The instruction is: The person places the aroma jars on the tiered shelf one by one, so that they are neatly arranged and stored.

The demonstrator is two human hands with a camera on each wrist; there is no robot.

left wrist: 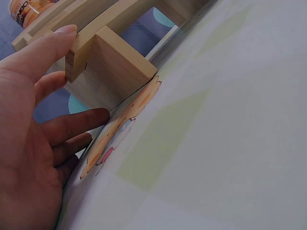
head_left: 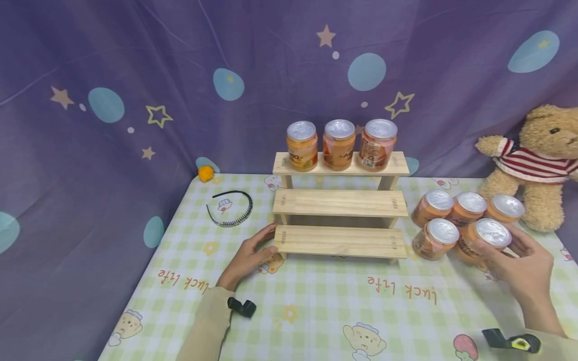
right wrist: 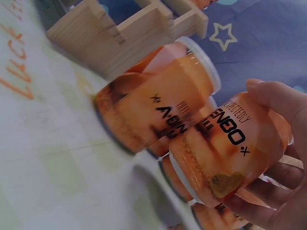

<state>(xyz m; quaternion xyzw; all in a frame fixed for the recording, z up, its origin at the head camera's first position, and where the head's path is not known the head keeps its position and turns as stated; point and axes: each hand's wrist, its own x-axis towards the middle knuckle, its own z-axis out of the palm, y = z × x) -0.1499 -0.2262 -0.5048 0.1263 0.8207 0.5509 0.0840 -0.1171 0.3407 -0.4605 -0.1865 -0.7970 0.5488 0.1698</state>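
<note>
My right hand (head_left: pixel 524 263) grips an orange can (right wrist: pixel 230 148) with a silver lid, thumb on one side and fingers on the other. In the right wrist view the can is tilted, its base off the cloth, overlapping another orange can (right wrist: pixel 158 96). My left hand (head_left: pixel 250 255) touches the left end of the lowest step of a three-tier wooden rack (head_left: pixel 340 240). Thumb and index finger lie at the corner of that step in the left wrist view, the other fingers (left wrist: pixel 76 127) stretched out below it. Several more orange cans (head_left: pixel 435 238) stand right of the rack.
Three cans (head_left: pixel 338 145) stand on the top step; the lower two steps are bare. A black headband (head_left: pixel 230 220) and a small orange object (head_left: pixel 205 173) lie at the left. A teddy bear (head_left: pixel 537 165) sits at the right. A purple curtain (head_left: pixel 271 50) hangs behind.
</note>
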